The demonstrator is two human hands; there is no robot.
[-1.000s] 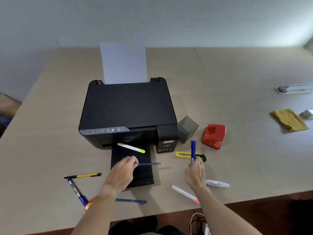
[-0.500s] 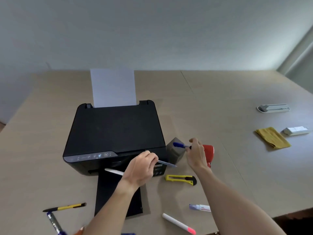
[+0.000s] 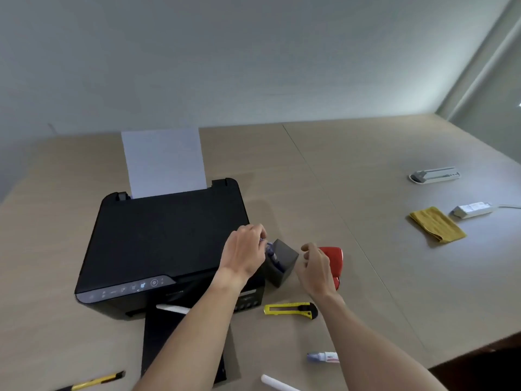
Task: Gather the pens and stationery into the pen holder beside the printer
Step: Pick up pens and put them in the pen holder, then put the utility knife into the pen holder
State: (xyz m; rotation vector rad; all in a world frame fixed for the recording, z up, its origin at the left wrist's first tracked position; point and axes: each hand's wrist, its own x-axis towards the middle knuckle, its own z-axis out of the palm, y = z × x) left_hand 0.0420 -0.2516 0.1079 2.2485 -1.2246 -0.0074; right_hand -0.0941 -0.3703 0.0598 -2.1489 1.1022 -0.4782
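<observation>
Dropping a blue pen from the pinching left hand into the dark grey square pen holder, right hand loosely curled, empty; next, fetching the yellow utility knife.

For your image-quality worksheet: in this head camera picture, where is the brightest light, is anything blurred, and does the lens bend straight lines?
Head view: brightest glow on the wall at upper right, so the table looks evenly lit with soft shadows; the blue pen at the left hand is smeared by motion blur above the pen holder; the wide-angle lens stretches the forearms and splays the table's edges.
</observation>
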